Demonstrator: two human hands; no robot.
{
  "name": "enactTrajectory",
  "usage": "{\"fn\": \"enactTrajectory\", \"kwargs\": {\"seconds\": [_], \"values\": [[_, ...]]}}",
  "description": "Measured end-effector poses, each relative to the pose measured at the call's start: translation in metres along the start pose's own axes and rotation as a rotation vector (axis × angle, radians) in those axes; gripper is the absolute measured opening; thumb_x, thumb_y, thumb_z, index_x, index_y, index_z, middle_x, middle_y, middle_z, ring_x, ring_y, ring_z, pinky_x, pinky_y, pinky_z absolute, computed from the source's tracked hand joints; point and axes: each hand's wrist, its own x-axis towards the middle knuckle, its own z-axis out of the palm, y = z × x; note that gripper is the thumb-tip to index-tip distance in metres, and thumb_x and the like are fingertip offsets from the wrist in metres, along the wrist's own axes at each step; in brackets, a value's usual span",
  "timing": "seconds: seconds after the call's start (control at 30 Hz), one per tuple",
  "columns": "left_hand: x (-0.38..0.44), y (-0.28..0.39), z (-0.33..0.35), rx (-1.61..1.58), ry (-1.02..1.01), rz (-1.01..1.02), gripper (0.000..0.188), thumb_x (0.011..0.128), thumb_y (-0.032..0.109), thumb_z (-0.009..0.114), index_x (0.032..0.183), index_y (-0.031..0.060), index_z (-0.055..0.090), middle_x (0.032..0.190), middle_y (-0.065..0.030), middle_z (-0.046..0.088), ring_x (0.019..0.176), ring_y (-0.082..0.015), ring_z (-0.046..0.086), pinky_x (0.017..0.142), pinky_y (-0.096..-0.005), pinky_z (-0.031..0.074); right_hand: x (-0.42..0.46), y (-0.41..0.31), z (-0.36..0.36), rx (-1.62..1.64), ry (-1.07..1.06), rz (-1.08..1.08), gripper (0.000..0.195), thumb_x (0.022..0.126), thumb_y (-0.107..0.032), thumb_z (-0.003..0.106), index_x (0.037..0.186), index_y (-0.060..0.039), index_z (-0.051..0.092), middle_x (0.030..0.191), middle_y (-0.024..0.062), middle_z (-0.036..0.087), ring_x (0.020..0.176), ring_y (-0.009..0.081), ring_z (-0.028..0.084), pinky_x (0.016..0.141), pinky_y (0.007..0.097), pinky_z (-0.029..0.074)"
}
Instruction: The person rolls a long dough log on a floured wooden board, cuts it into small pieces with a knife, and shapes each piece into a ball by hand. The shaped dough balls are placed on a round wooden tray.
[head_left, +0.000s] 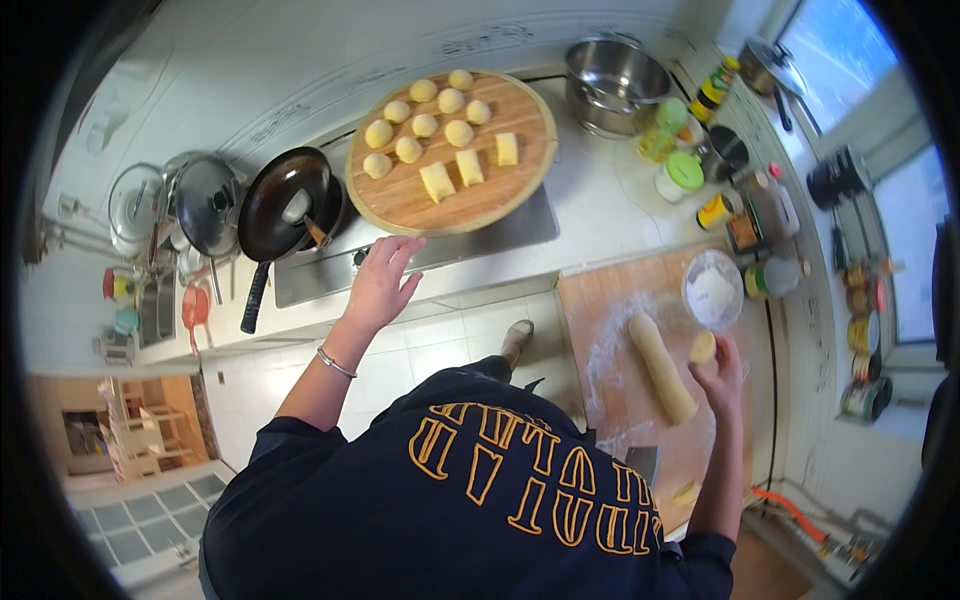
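Observation:
My right hand (721, 379) grips a cut piece of pale yellow dough (703, 348) between fingers and thumb. Beneath it lies a floured wooden board (600, 300) with a long dough log (660, 367). Lower on that board, another dough piece (685, 493) sits close to my right forearm. With fingers apart and nothing in it, my left hand (382, 283) hovers at the near edge of a round wooden board (450, 206); whether it touches the rim I cannot tell. Several dough balls (424, 125) and three cut dough pieces (470, 167) rest on the round board.
A bowl of white flour (712, 289) stands by the dough log. A flat grey blade-like tool (643, 463) is partly hidden by my shirt. Left of the round board is a dark wok (289, 195) holding a ladle. A steel pot (616, 82) and several jars stand at the back right.

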Motion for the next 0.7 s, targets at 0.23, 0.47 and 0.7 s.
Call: {"fn": "enactTrajectory", "kwargs": {"seconds": [0.23, 0.47, 0.7], "values": [[0.007, -0.045, 0.001, 0.072, 0.05, -0.17, 0.058, 0.074, 0.006, 0.075, 0.128, 0.0071, 0.056, 0.122, -0.0114, 0.057, 0.114, -0.0309, 0.053, 0.098, -0.0419, 0.047, 0.247, -0.21, 0.132, -0.38, -0.265, -0.681, 0.054, 0.068, -0.014, 0.08, 0.116, -0.0013, 0.059, 0.108, 0.0159, 0.06, 0.105, 0.0346, 0.06, 0.09, 0.0395, 0.049], [0.026, -0.067, 0.013, 0.054, 0.119, -0.207, 0.058, 0.07, 0.007, 0.077, 0.125, 0.0067, 0.058, 0.123, -0.0105, 0.058, 0.113, -0.0311, 0.055, 0.097, -0.0422, 0.047, 0.39, -0.263, 0.258, -0.617, -0.438, -0.662, 0.054, 0.065, -0.016, 0.082, 0.113, 0.0017, 0.063, 0.116, 0.0186, 0.06, 0.108, 0.0362, 0.061, 0.094, 0.0412, 0.051], [0.025, -0.08, 0.018, 0.032, 0.086, -0.208, 0.046, 0.069, 0.005, 0.078, 0.113, 0.0057, 0.063, 0.119, -0.0103, 0.059, 0.112, -0.0328, 0.056, 0.096, -0.042, 0.048, 0.407, -0.242, 0.299, -0.879, -0.416, -0.67, 0.064, 0.068, -0.025, 0.084, 0.123, -0.0017, 0.061, 0.126, 0.0161, 0.058, 0.12, 0.0343, 0.054, 0.105, 0.043, 0.044]]}}
